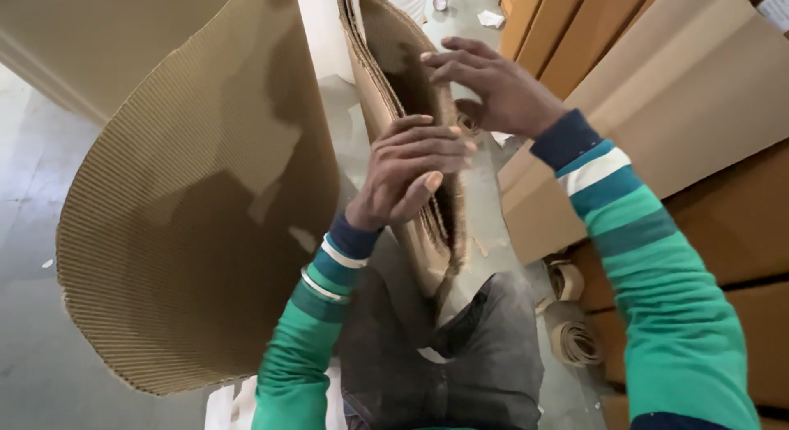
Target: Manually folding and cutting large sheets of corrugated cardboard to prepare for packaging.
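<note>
A stack of folded corrugated cardboard sheets [386,60] stands on edge in front of me, leaning against my knee. My left hand [411,171] grips the near edge of the stack, fingers curled over its top. My right hand [497,85] rests on the far side of the same stack, fingers spread along the top edge. A large curved sheet of corrugated cardboard [197,200] stands to the left, bowed outward, its ribbed face toward me.
Flat brown cardboard boxes [674,93] are stacked on the right. Coils of paper strap [575,339] lie on the grey concrete floor [33,233] by my leg. Scraps of white paper [491,19] lie farther back.
</note>
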